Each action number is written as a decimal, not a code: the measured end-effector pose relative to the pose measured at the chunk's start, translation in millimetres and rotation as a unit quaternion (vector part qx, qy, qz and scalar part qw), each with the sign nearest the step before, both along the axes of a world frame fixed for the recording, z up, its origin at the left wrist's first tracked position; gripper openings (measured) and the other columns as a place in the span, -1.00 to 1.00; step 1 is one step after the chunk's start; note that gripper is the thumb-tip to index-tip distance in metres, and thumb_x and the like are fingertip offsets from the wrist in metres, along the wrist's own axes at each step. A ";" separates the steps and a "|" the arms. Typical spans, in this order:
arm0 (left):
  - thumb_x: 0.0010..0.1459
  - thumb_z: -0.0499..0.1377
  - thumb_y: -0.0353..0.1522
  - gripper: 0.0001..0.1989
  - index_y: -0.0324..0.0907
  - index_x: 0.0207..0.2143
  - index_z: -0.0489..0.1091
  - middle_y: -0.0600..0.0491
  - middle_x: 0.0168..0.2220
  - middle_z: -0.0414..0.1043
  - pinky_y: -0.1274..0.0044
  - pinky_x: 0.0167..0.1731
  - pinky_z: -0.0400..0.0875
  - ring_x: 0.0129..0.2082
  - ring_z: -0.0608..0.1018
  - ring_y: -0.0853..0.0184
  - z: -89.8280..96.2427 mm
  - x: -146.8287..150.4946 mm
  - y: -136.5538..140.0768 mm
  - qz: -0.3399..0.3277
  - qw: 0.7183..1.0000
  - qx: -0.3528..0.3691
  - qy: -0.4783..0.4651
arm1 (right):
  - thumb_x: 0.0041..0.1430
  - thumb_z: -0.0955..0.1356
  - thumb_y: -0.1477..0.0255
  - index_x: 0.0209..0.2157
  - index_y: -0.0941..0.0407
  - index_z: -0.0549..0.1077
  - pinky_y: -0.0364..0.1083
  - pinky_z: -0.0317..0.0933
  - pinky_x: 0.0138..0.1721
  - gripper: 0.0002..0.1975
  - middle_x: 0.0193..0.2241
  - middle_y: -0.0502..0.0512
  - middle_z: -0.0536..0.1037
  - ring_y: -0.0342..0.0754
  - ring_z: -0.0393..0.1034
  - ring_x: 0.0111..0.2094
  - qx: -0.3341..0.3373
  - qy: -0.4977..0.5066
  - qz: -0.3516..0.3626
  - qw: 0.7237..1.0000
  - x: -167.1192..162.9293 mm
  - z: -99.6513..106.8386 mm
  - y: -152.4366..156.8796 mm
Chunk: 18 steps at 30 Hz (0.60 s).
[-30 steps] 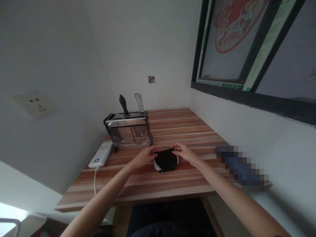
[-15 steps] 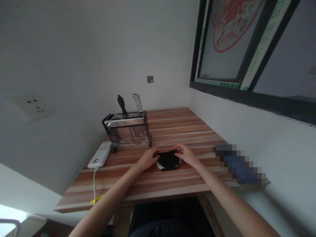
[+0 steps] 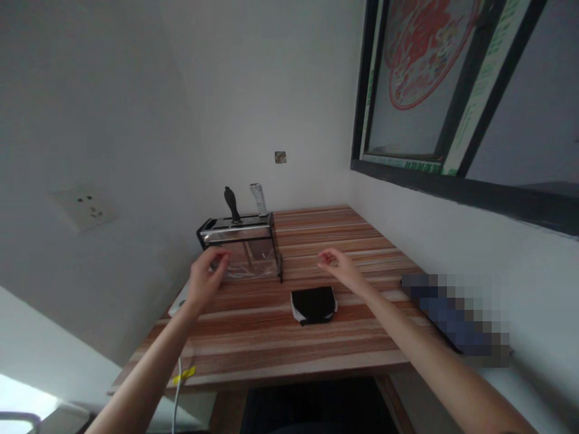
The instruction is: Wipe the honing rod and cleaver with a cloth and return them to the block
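Note:
A folded black cloth [image 3: 314, 304] with white edges lies flat on the wooden table [image 3: 253, 346], and neither hand touches it. My left hand [image 3: 205, 278] is raised left of the cloth, in front of a clear-sided knife holder [image 3: 253, 259]. Its fingers are loosely bent, the thumb apart from them, and nothing shows in them. Above and just beyond the cloth hovers my right hand [image 3: 338, 266], fingers bent and slightly apart, holding nothing.
A black handle [image 3: 231, 204] and a silver handle [image 3: 259, 199] stick up from the holder. Partly behind my left arm is a white power bank [image 3: 178, 301] with a cable [image 3: 177, 392]. Yellow tape [image 3: 184, 375] marks the front edge. A blurred dark object [image 3: 455, 316] lies at right.
Both hands have let go of the black cloth. My left hand has moved left and up toward the knife holder; my right hand has lifted slightly away. The view has shifted a little.

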State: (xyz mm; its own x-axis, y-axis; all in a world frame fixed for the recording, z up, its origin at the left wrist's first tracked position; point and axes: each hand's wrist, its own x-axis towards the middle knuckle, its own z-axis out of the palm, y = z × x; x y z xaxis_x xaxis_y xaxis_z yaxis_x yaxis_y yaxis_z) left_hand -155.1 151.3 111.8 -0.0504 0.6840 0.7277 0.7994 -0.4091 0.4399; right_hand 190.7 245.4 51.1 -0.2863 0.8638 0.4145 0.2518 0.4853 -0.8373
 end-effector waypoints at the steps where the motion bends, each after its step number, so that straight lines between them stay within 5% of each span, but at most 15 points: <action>1: 0.19 0.06 -0.27 -0.80 -0.15 -0.30 0.43 0.05 -0.33 0.44 0.44 -0.18 0.37 -0.28 0.47 0.27 4.5 -15.6 -0.5 0.023 0.999 0.032 0.004 | -0.02 0.44 0.39 -0.27 0.12 0.45 -0.04 0.28 -0.17 -0.77 -0.37 0.04 0.51 -0.06 0.41 -0.30 0.005 0.005 0.012 1.000 -8.0 6.7 5.2; 4: 0.15 0.12 -0.26 -0.82 -0.14 -0.25 0.41 0.04 -0.24 0.42 0.38 -0.06 0.33 -0.18 0.45 0.24 10.2 -56.9 5.2 0.064 0.995 0.070 -0.031 | -0.05 0.47 0.38 -0.26 0.14 0.44 -0.03 0.29 -0.13 -0.72 -0.37 0.04 0.51 -0.07 0.42 -0.29 0.014 0.015 0.040 0.999 -36.3 22.5 23.9; 7: 0.06 0.19 -0.20 -0.61 -0.16 -0.07 0.31 -0.05 -0.06 0.37 0.31 0.03 0.29 -0.03 0.41 0.19 7.0 -88.9 20.6 0.063 0.992 0.060 -0.094 | -0.07 0.49 0.39 -0.20 0.17 0.43 -0.01 0.29 -0.09 -0.63 -0.30 0.10 0.52 -0.06 0.43 -0.25 0.011 0.022 0.058 0.998 -65.6 30.7 43.7; 11: 0.02 0.20 -0.09 -0.31 -0.18 0.14 0.14 -0.17 0.11 0.27 0.27 0.05 0.32 0.12 0.36 0.13 1.4 -115.9 43.7 0.002 0.987 -0.048 -0.153 | -0.15 0.53 0.38 -0.04 0.20 0.38 0.05 0.22 0.06 -0.41 -0.08 0.26 0.49 0.01 0.40 -0.07 -0.005 0.028 0.078 0.997 -96.6 34.1 63.0; 18: -0.17 0.37 -0.05 -0.25 -0.24 0.04 0.36 -0.20 0.05 0.44 0.27 0.13 0.27 0.09 0.44 0.07 4.2 -122.9 65.7 -0.161 0.939 -0.248 -0.179 | -0.27 0.58 0.34 0.15 0.18 0.26 0.11 0.12 0.17 -0.10 0.20 0.37 0.27 0.13 0.24 0.17 -0.049 0.039 0.151 0.987 -125.9 41.6 75.6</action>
